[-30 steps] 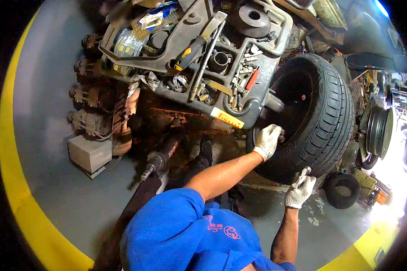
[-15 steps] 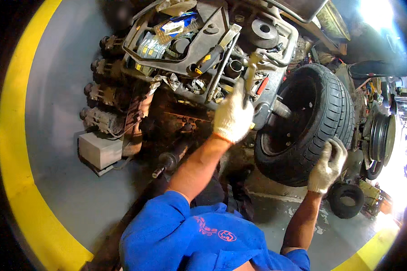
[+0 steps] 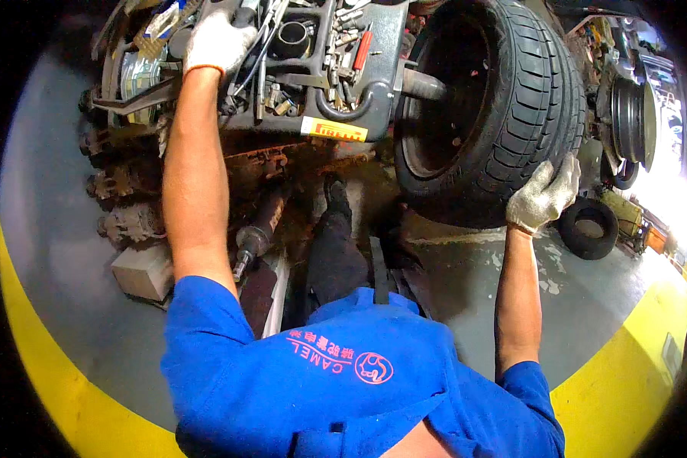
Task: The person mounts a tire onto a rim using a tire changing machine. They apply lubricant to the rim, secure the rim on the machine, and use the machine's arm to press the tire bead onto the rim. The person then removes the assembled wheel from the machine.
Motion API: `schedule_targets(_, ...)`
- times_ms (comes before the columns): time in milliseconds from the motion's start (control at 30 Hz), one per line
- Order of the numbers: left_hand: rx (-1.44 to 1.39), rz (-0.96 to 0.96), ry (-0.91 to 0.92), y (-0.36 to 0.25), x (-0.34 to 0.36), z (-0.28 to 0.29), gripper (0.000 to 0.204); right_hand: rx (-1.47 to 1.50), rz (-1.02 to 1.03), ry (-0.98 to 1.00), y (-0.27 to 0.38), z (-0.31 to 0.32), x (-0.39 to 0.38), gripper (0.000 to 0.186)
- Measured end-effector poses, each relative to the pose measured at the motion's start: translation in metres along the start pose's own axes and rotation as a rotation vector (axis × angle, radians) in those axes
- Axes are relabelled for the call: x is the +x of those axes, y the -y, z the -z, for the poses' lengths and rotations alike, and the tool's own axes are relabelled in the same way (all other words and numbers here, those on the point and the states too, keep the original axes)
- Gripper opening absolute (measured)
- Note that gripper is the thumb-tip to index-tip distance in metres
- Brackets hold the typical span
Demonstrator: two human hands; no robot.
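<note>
My left hand (image 3: 217, 42), in a whitish work glove, reaches over a dark tool tray (image 3: 229, 120) at the upper left. Its fingers are curled down beside a black tool handle (image 3: 244, 17); what they close on is hidden. My right hand (image 3: 543, 197), gloved too, rests with fingers apart against the lower tread of a large black tyre (image 3: 534, 99). The tyre stands on a metal shaft (image 3: 424, 84) at the side of the machine. In the tray lie a red-handled tool (image 3: 363, 49), a round metal cup (image 3: 291, 38) and several small metal parts.
A pale box (image 3: 143, 271) and several metal units stand on the floor at the left. A smaller tyre (image 3: 588, 228) lies at the right, below a wheel rim (image 3: 630, 126). A metal cylinder (image 3: 253, 238) juts out under the tray. Yellow bands edge the grey floor.
My left hand has moved left across the tray, away from the red-handled tool. My right hand has come down to the tyre's lower tread. The whole view has shifted.
</note>
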State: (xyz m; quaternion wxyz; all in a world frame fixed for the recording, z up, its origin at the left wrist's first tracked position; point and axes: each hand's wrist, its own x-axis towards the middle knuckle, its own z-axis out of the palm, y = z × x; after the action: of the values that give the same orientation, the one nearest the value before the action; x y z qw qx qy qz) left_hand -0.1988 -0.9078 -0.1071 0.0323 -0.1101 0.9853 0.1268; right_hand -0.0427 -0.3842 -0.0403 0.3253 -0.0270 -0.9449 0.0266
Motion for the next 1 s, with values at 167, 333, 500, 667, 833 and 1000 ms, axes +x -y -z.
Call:
schedule_targets(167,0.284,0.131,-0.344,0.042,0.025,0.052,0.068,0.025,0.017,-0.086,0.001,0.003,-0.03,0.041)
schedule_targets(333,-0.729,0.03,-0.408,-0.083,-0.098,0.074,0.054,-0.036,0.013,-0.054,-0.008,0.003,-0.092,0.049)
schedule_targets(500,-1.194,0.041,0.654,-0.174,-0.272,-0.015,0.048,0.126,-0.149,0.229,-0.035,0.035,-0.151,0.041)
schedule_targets(667,-1.107,0.268,0.709,-0.186,-0.307,-0.101,0.049,0.069,-0.322,0.423,-0.048,0.07,-0.084,0.035)
schedule_targets(833,-0.852,-0.01,0.715,-0.189,-0.266,-0.181,0.039,-0.119,0.059,0.43,-0.077,0.009,0.026,0.046)
schedule_targets(1000,-0.75,-0.044,0.85,-0.232,-0.222,-0.229,0.044,-0.036,-0.072,0.352,-0.055,-0.008,0.007,0.051)
